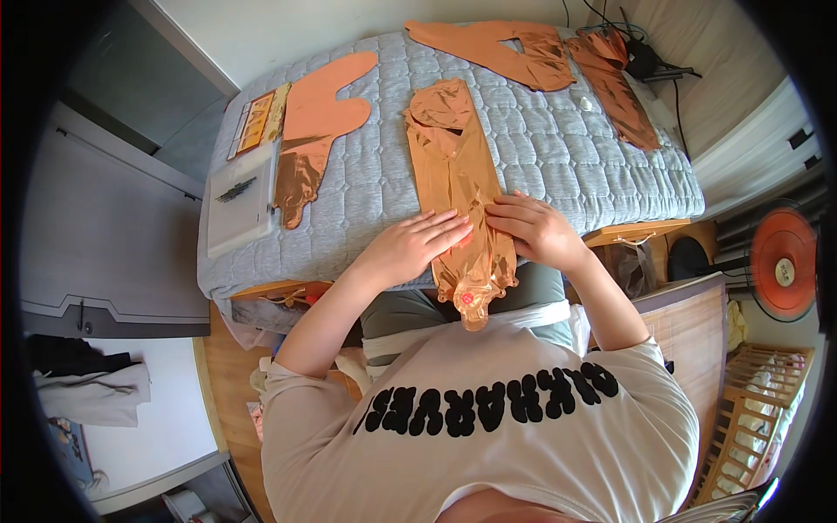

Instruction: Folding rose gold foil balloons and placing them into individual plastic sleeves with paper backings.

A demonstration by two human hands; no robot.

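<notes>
In the head view, the copper foil (440, 179) lies lengthwise on the bed (571, 166), tabbed end (473, 319) poking past the near edge, and here are both hands on top — left hand (420, 244) flat, fingers straight, right hand (539, 230) spread along the other side, neither visibly gripping, thumbs too hidden to call. It looks feather-light, limp and slick, likely to crease or tear under a hard pinch — so flat fingertips on the long side edges seem the safest hold.
</notes>
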